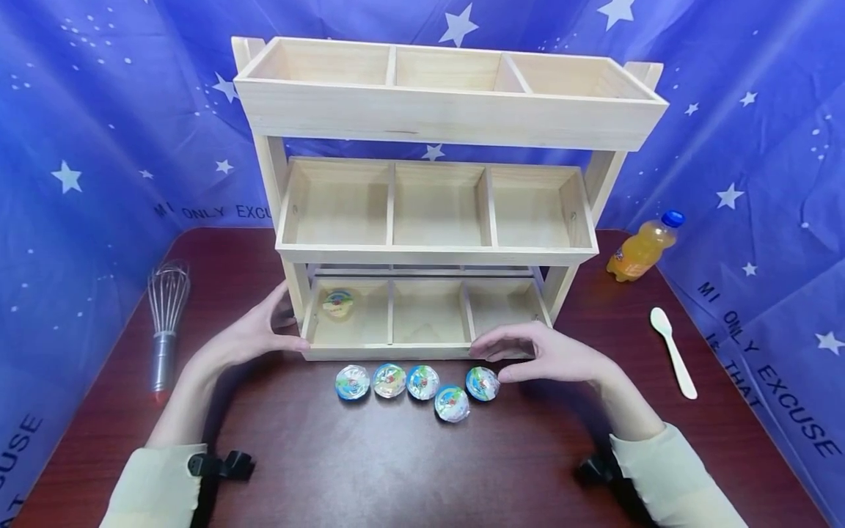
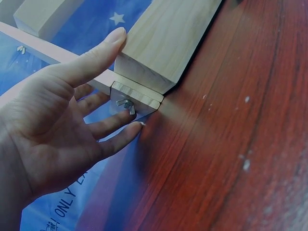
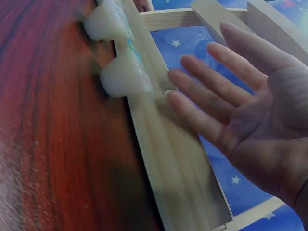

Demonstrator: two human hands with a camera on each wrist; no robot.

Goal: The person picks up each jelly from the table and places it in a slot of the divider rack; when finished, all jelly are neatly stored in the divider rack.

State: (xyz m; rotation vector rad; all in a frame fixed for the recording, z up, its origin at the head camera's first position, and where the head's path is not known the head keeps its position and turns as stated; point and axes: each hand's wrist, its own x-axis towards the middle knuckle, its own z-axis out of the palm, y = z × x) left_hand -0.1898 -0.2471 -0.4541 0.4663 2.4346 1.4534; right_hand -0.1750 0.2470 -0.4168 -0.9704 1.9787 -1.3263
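Observation:
A three-tier wooden rack (image 1: 449, 114) stands on the table, each tier split into three compartments. At its lower left corner is my left hand (image 1: 254, 330). In the left wrist view, the thumb meets the corner of the bottom box (image 2: 166, 41), and loosely extended fingers lie by the leg's wing nut (image 2: 126, 105). My right hand (image 1: 554, 353) hovers by the bottom box's front right, fingers spread and holding nothing. Beside its thumb sits a jelly cup (image 1: 483, 383) with a foil lid. Several more jelly cups (image 1: 422, 382) stand leftward of it. One jelly cup (image 1: 338, 303) lies in the bottom left compartment.
On the table's left lies a whisk (image 1: 166, 315). At the right are a bottle of orange drink (image 1: 642, 249) and a pale spoon (image 1: 673, 353). A blue curtain (image 1: 99, 132) with white stars hangs behind and along both sides of the table (image 1: 396, 469).

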